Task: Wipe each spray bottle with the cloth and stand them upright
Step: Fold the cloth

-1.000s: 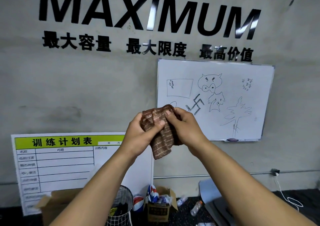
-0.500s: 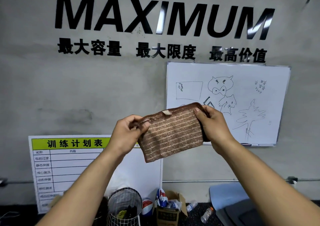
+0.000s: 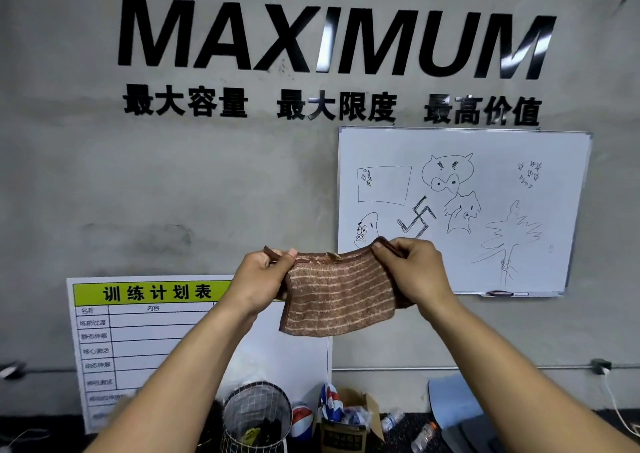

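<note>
The brown striped terry cloth [image 3: 341,296] hangs at chest height, long axis horizontal between your hands. Your left hand [image 3: 258,279] and right hand [image 3: 414,270] each pinch a top corner. No spray bottle is identifiable; neither hand is nearer one.

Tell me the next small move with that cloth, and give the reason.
Probably lower the cloth and look down to find a spray bottle. Both the left hand and the right hand pinch its top corners, so it hangs spread in front of the wall, and no spray bottle shows in view to wipe yet.
</note>
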`<state>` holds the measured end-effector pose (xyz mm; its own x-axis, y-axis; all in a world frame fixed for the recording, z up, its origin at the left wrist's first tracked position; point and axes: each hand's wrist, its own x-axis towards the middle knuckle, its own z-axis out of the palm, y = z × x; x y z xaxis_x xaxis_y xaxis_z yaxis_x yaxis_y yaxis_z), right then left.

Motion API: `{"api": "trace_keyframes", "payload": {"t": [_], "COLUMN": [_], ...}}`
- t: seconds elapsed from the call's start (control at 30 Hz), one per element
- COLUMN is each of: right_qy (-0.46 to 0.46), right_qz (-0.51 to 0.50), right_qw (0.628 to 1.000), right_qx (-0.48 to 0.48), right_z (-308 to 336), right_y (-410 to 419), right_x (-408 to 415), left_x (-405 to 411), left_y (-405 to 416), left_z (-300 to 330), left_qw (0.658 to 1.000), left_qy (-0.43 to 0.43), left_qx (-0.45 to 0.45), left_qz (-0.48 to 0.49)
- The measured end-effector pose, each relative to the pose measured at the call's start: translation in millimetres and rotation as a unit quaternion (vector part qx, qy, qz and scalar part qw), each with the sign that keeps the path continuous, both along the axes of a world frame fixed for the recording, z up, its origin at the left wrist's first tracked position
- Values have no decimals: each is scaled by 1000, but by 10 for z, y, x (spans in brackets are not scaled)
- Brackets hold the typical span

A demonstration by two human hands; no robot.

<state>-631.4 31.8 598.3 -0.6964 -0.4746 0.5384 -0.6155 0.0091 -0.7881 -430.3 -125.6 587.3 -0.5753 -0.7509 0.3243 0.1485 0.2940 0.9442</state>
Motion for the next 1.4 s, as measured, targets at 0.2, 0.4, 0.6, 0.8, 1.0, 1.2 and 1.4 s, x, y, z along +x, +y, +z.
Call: {"api": "trace_keyframes", "payload": {"t": [0.2, 0.4, 0.6, 0.8, 1.0, 1.2, 1.4], "right_qy": [120, 143, -49, -277, -356, -393, -326], "right_qz": [57, 82, 164, 299, 311, 324, 338], "right_qw": [991, 984, 983, 905, 874, 860, 879], "right_qx": [-23, -72, -70, -124, -109, 25, 80], "right_z": [67, -8, -38, 30, 32, -24, 26], "right_y": [-164, -135, -145, -122, -167, -130, -39], "right_x": [432, 679, 552, 488, 426, 421, 380], "left_x": [-155, -149, -64, -7, -59, -76, -70], "left_y": [280, 457, 396, 275, 285, 274, 252], "left_z": [143, 248, 210, -44, -93, -23, -32], "left_qw": [999, 997, 997, 1000, 990, 992, 988], "left_qy": [10, 52, 43, 15, 14, 77, 122], "left_qx": [-29, -3, -56, -25, 67, 57, 62], "left_qz": [-36, -60, -35, -1, -123, -81, -76]}}
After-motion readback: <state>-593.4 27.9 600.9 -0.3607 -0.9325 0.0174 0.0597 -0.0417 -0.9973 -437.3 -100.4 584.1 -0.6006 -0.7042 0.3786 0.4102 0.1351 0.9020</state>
